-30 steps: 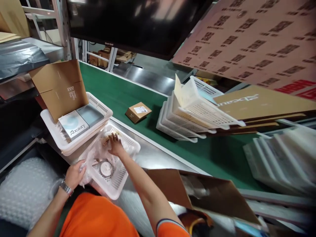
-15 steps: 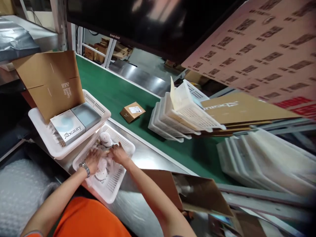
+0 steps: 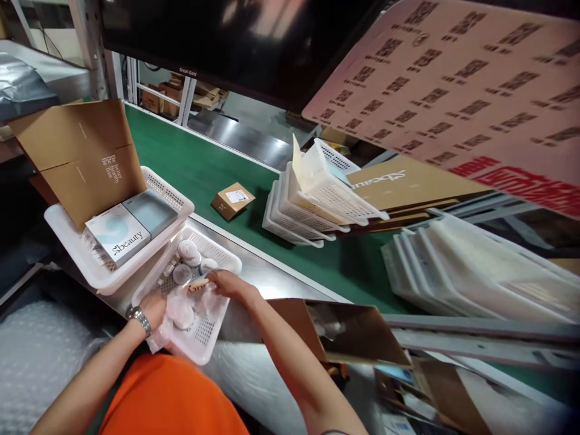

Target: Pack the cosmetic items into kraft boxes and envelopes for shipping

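Wrap [image 3: 179,307], clear and crumpled, lies in the white basket [image 3: 203,332] on the metal bench [image 3: 267,281]. Its long axis runs slantwise, from the basket's near edge, where a loose end droops over the rim, up to the middle, towards the right hand [image 3: 229,284]. Part of it bunches over something white that is too covered to tell.

That hand reaches in over the basket's right edge, its fingertips drawn together on the near end of a lettered piece [image 3: 197,286]. The piece is pale, with dark letters upside down to the camera; its long axis slants across the basket's middle, one end pointing at the fingertips.

The left hand [image 3: 154,307], with a watch [image 3: 139,320] at the wrist, is at the basket's left corner, touching the wrap. Its fingers are mostly hidden, so I cannot tell how firmly they grip.

White jars [image 3: 182,274] are grouped towards the basket's far edge, beyond the lettered piece. Just past the left corner, a second basket [image 3: 67,232] carries a box [image 3: 131,226] marked "beauty" and an open carton. Along the bench's far edge runs a green belt [image 3: 181,154], bearing a small carton [image 3: 233,200] and stacked baskets [image 3: 308,205].
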